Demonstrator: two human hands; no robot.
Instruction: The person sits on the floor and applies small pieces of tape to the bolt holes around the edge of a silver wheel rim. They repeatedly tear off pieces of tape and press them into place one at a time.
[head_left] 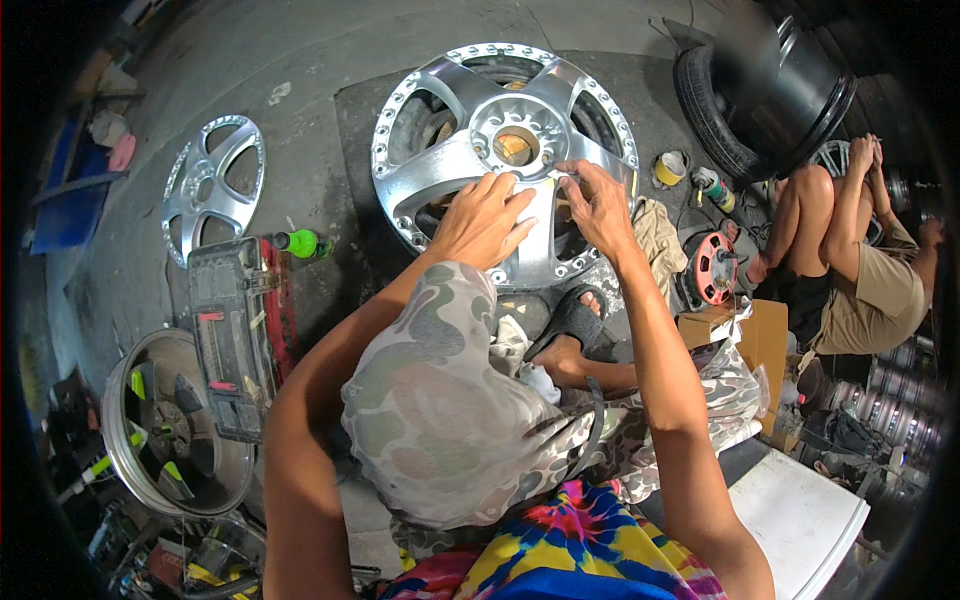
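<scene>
A large silver five-spoke wheel face [425, 182], its edge ringed with bolt holes, lies in front of me on top of another rim. My left hand [482, 222] rests on the spoke nearest me with its fingers stretched out. Just right of it, my right hand [597, 205] is closed in a pinch over the same spoke, close to the hub. Whatever lies between the right thumb and fingers is too small to make out. My camouflage-clad knee [430, 350] is bent up between my arms.
At left are a smaller-looking silver wheel face [183, 201], a green bottle [303, 243], a grey toolbox [228, 330] and a bare rim [120, 440]. To the right are a beige cloth [656, 240], an orange reel [712, 262], a cardboard box [765, 345], a tyre [703, 115] and a seated person [865, 315].
</scene>
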